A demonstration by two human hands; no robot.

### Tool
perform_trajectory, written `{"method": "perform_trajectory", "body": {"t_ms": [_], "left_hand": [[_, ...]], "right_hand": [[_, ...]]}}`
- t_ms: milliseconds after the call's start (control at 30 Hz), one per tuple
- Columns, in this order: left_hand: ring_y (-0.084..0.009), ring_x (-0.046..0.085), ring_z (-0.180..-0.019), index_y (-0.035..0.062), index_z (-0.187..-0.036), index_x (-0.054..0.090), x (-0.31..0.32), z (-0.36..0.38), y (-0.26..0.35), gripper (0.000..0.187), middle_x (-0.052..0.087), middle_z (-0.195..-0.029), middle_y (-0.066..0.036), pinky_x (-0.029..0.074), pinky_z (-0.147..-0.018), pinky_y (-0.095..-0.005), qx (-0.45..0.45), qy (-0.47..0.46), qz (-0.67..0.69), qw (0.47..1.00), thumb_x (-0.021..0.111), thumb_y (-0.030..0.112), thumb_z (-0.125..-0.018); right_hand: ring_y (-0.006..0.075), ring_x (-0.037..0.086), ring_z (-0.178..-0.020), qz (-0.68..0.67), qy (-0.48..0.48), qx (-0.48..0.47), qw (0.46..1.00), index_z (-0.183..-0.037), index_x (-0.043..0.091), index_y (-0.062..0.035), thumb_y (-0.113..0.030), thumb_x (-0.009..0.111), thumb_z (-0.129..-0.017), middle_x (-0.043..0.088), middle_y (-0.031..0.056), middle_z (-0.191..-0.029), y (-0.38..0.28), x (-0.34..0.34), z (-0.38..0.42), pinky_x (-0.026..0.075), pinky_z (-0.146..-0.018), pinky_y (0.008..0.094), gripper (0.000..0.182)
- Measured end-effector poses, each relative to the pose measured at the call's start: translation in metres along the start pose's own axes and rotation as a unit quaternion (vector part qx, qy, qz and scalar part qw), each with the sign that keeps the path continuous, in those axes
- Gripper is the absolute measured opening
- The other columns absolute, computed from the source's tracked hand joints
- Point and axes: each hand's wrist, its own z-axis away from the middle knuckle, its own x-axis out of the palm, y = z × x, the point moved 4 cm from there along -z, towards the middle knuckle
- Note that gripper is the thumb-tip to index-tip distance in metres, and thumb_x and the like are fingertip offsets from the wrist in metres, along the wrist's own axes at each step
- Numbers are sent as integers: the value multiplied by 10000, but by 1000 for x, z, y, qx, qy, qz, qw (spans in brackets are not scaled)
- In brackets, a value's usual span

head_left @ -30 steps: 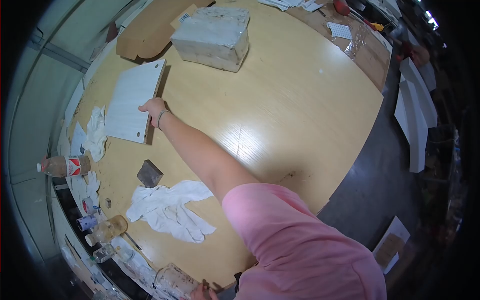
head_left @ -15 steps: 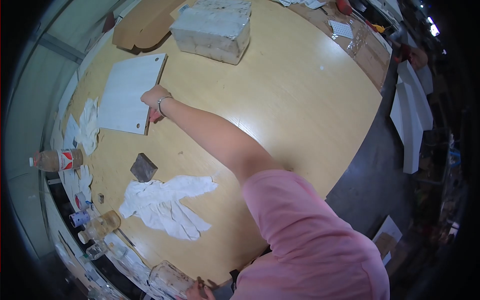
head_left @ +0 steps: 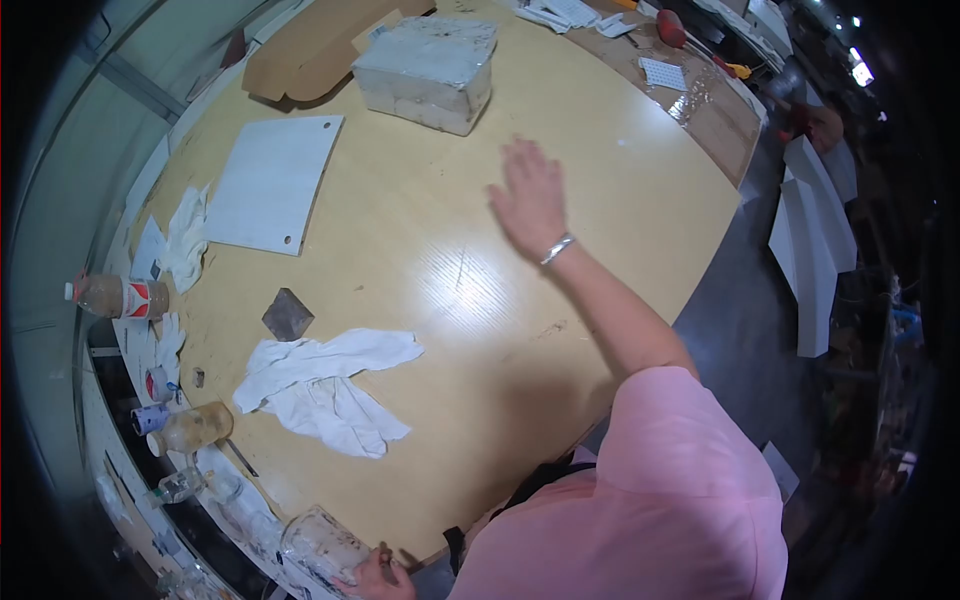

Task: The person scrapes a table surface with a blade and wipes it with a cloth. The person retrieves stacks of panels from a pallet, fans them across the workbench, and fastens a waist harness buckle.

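Observation:
My right hand, with a bracelet at the wrist, is over the bare wood of the table, palm down and fingers spread, holding nothing. To its left lies a flat white panel with a round hole near each of two corners. At the table's near edge my left hand is partly cut off by the frame. Its fingers are bent beside a clear, stained block-like thing; what they hold, if anything, I cannot make out. A dark grey block and a crumpled white cloth lie between the hands.
A wrapped whitish block and a curved cardboard piece stand at the far side. Along the left edge are a bottle, a jar and another white cloth. White boards stand beyond the table on the right.
My right hand has let go of the white panel's edge and moved right, its fingers now spread. The view has shifted slightly. My left hand stays by the near edge.

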Motion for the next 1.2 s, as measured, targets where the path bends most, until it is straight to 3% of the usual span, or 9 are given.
{"method": "perform_trajectory", "body": {"t_ms": [100, 200, 400, 500, 700, 800, 867, 967, 1200], "left_hand": [[-304, 624, -880, 89, -996, 671, -6, -3, 8, 237, 671, -925, -102, 410, -919, -428, 40, -6, -44, 998, 602, 226, -816], [-286, 625, -889, 105, -1000, 673, -1, 2, 0, 250, 676, -917, -79, 301, -1009, -484, -14, -2, -2, 1000, 621, 247, -801], [-242, 626, -910, 142, -1003, 673, -2, 7, 2, 288, 684, -923, -37, 143, -1032, -591, 42, 25, -148, 988, 623, 341, -801], [-240, 627, -903, 150, -999, 674, -3, 6, 2, 287, 686, -923, -27, 153, -1026, -585, 66, 34, -179, 981, 615, 358, -811], [-230, 630, -880, 134, -977, 675, 6, 9, -11, 280, 684, -906, -59, 247, -1018, -527, 12, 13, -111, 994, 611, 358, -822], [-246, 587, -824, 117, -952, 670, 0, 2, 2, 330, 640, -806, -27, 87, -1079, -610, -18, 12, -69, 997, 618, 316, -694], [-240, 587, -855, 124, -896, 682, 14, 13, -22, 295, 648, -823, -38, 81, -1077, -617, -29, 36, -41, 998, 609, 325, -692], [-215, 589, -840, 138, -896, 682, -7, -1, 3, 275, 649, -825, -29, 98, -1064, -627, -25, 30, -81, 996, 630, 314, -691], [-181, 583, -796, 142, -890, 673, -19, -5, 14, 234, 628, -765, 5, 99, -1076, -586, -32, 57, -63, 996, 648, 265, -693]], "right_hand": [[293, 363, -1260, 135, -6, 93, 986, -1329, 446, -68, -373, 513, -877, 395, 154, -1377, 105, -2, 9, 277, -1035, 476, 549], [270, 427, -1142, 167, -44, 170, 970, -1329, 463, -121, -390, 502, -882, 467, 124, -1257, 153, -15, 9, 343, -946, 427, 523], [237, 451, -1041, 213, -50, 212, 952, -1327, 474, -179, -434, 484, -883, 494, 91, -1117, 181, -23, -1, 365, -848, 395, 513], [236, 448, -1043, 204, -40, 224, 952, -1321, 484, -175, -452, 474, -882, 491, 92, -1121, 187, -26, 1, 361, -847, 404, 519], [262, 451, -1062, 191, -40, 211, 958, -1311, 500, -223, -476, 469, -874, 494, 107, -1137, 187, -28, 0, 369, -856, 418, 506], [300, 470, -1083, 270, -40, 204, 940, -1307, 498, -240, -495, 463, -867, 494, 131, -1176, 193, -24, -4, 396, -865, 472, 510], [341, 512, -1053, 303, -51, 170, 936, -1282, 508, -237, -514, 444, -870, 529, 170, -1134, 211, -10, -8, 440, -833, 536, 500], [330, 538, -1022, 318, -53, 179, 930, -1290, 497, -270, -553, 401, -883, 540, 165, -1109, 207, -9, -9, 483, -775, 498, 505], [360, 441, -1171, 291, -104, 202, 929, -1339, 453, -306, -527, 388, -895, 465, 141, -1253, 223, 1, -15, 437, -899, 514, 501]]}}
